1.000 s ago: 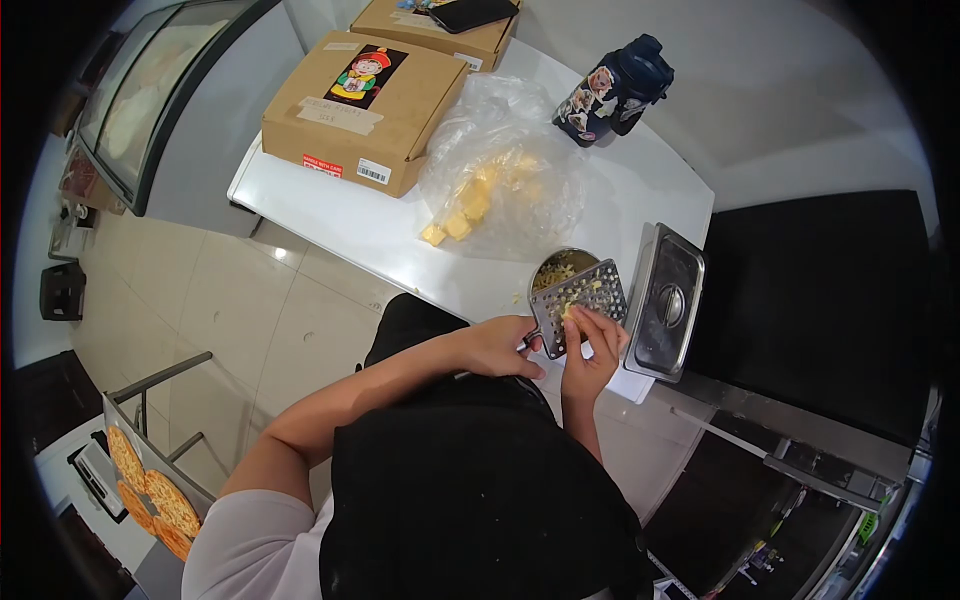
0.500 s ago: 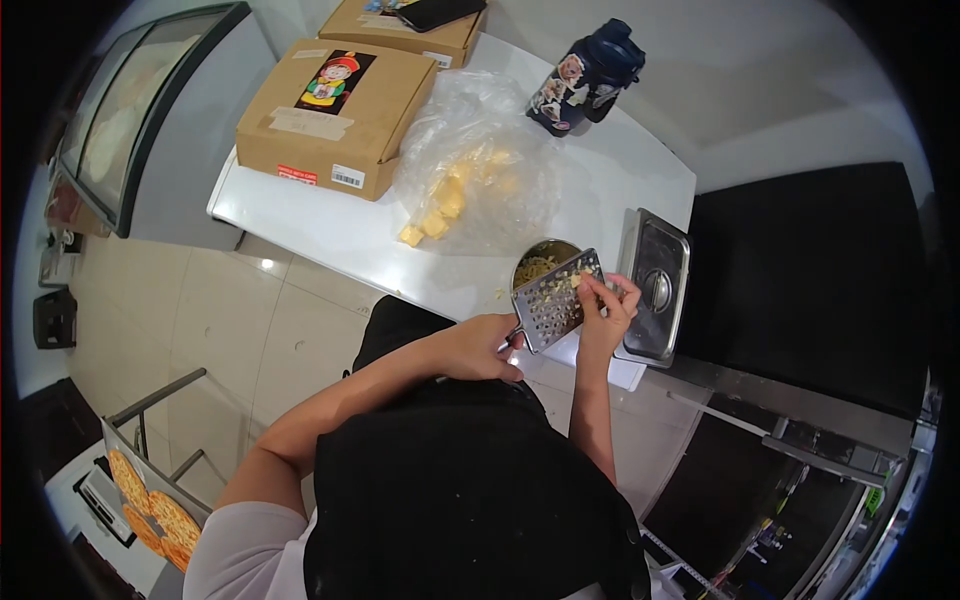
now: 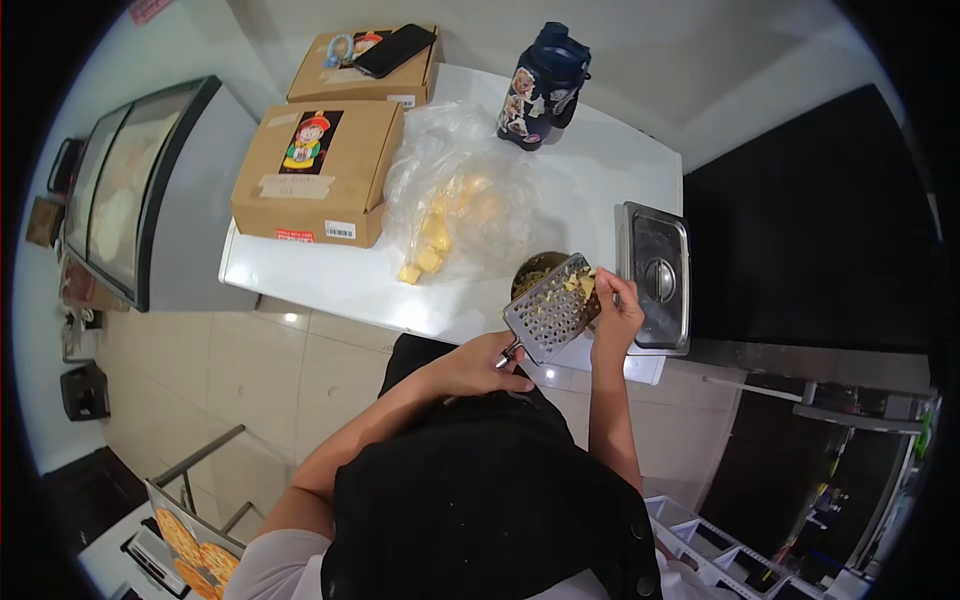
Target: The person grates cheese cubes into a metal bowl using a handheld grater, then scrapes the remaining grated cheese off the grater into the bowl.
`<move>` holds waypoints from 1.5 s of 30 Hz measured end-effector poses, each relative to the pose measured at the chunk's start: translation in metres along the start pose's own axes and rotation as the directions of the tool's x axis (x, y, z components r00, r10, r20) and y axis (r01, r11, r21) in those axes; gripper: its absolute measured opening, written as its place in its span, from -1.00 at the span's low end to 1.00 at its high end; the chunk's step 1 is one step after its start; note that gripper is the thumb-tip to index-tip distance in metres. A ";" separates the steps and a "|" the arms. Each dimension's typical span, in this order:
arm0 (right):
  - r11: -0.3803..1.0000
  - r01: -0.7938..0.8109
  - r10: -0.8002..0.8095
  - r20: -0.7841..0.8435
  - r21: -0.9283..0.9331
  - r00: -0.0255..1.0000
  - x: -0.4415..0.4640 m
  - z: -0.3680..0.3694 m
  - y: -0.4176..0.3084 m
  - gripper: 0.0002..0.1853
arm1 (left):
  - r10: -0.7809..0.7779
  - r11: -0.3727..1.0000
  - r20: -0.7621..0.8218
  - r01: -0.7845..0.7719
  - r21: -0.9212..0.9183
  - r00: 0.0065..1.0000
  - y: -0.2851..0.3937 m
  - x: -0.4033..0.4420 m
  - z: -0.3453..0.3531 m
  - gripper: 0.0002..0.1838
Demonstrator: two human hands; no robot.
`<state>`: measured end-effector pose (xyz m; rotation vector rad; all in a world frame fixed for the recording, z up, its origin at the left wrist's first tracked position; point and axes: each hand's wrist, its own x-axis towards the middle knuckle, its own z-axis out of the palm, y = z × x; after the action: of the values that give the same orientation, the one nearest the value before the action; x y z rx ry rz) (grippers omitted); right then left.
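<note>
My left hand (image 3: 482, 366) is closed around the handle of a flat metal grater (image 3: 553, 312), which slants over a round metal bowl (image 3: 530, 268). Pale yellow shreds lie in the bowl, partly hidden by the grater. Between the fingertips of my right hand (image 3: 620, 312) is a small piece of cheese (image 3: 588, 284), at the grater's upper right edge. Yellow crumbs cling to the grater's face near it. Farther back on the table, a clear plastic bag (image 3: 490, 225) holds several yellow chunks (image 3: 432, 242), some at its open end.
Two cardboard boxes (image 3: 350, 185) stand at the table's left, the rear one carrying a phone (image 3: 396, 50). A dark sticker-covered bottle (image 3: 543, 90) is at the back. Right of the bowl sits a lidded steel pan (image 3: 657, 315), beside a black appliance (image 3: 800, 240).
The head view has shifted, so the table sits lower and more leftward in the picture. My right hand has moved toward the grater's right edge with the cheese; my left hand keeps its grip.
</note>
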<state>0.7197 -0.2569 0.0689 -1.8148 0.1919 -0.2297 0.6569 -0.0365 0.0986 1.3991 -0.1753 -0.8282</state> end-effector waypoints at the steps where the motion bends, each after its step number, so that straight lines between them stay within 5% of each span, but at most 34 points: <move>1: 1.000 -0.001 0.001 -0.014 0.010 1.000 -0.002 0.000 -0.004 -0.82 | -0.005 1.000 0.008 0.004 0.015 1.000 0.000 0.000 0.000 -0.69; 5: 0.849 0.283 -0.300 0.034 -0.446 0.953 -0.010 0.005 -0.026 -0.77 | -0.025 0.998 0.005 0.025 0.057 1.000 0.001 0.001 -0.001 -0.70; 10: 0.738 0.214 -0.299 -0.026 -0.640 0.954 -0.025 0.021 -0.040 -0.78 | -0.044 0.996 0.003 0.044 0.078 0.999 0.009 0.002 0.001 -0.71; 16: 0.727 0.263 -0.348 -0.010 -0.634 0.937 -0.017 0.023 -0.040 -0.84 | -0.042 0.990 -0.016 0.044 0.137 0.999 0.015 0.002 0.002 -0.71; 20: 0.834 0.373 -0.397 0.029 -0.407 0.917 -0.011 0.016 -0.024 -0.86 | -0.048 0.990 -0.042 0.053 0.128 0.998 0.019 0.001 0.002 -0.71; 25: 0.781 0.443 -0.473 0.044 -0.440 0.880 -0.006 0.017 -0.025 -0.87 | -0.042 0.992 -0.062 0.049 0.117 0.997 0.019 0.001 0.003 -0.71; 36: 0.849 0.333 -0.351 0.034 -0.411 0.936 0.006 0.007 -0.003 -0.87 | -0.085 0.992 -0.073 0.092 0.090 0.994 0.008 -0.003 0.000 -0.69; 40: 0.991 0.079 -0.085 -0.048 -0.104 0.995 0.014 -0.009 0.000 -0.87 | -0.104 0.992 -0.080 0.109 0.057 0.991 0.006 -0.002 -0.001 -0.70; 45: 0.981 0.190 -0.185 0.108 -0.044 0.977 -0.013 -0.003 -0.035 -0.87 | -0.099 0.993 -0.077 0.103 0.058 0.992 0.004 0.000 -0.001 -0.69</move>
<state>0.7067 -0.2472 0.1030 -1.8952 -0.0474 -0.2643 0.6595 -0.0356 0.1020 1.5045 -0.0740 -0.8591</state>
